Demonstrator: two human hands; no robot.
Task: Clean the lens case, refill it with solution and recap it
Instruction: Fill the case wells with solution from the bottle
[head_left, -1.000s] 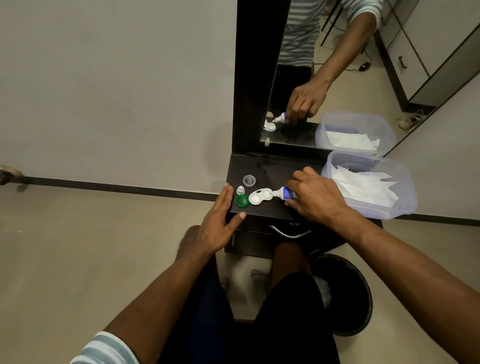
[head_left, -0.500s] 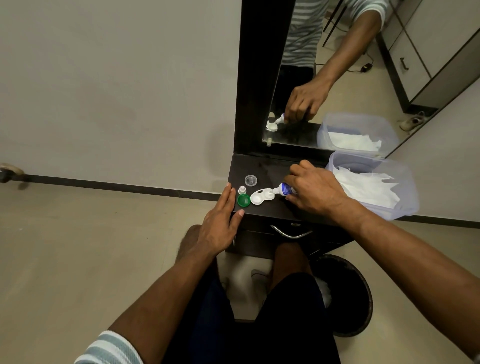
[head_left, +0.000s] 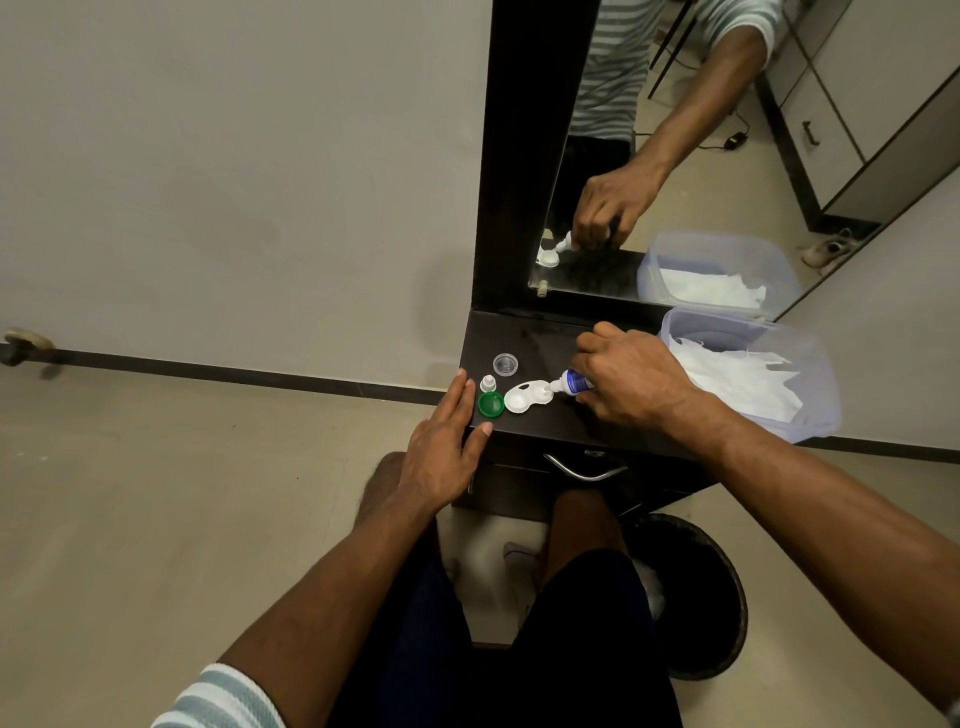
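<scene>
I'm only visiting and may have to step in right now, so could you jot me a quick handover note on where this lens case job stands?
Right hand: grips the small white solution bottle with a blue label, nozzle at the right well of the white plastic lens case.
Left hand: flat and open on the dark table's left edge, holding nothing.
Green round cap, clear round cap and small white bottle cap lie left of the case.
Done: case uncapped. Left: finish filling, recap.

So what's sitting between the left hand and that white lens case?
In the head view, a green cap lies between the left hand and the lens case, with a small white bottle cap just behind it on the dark tabletop.
</scene>
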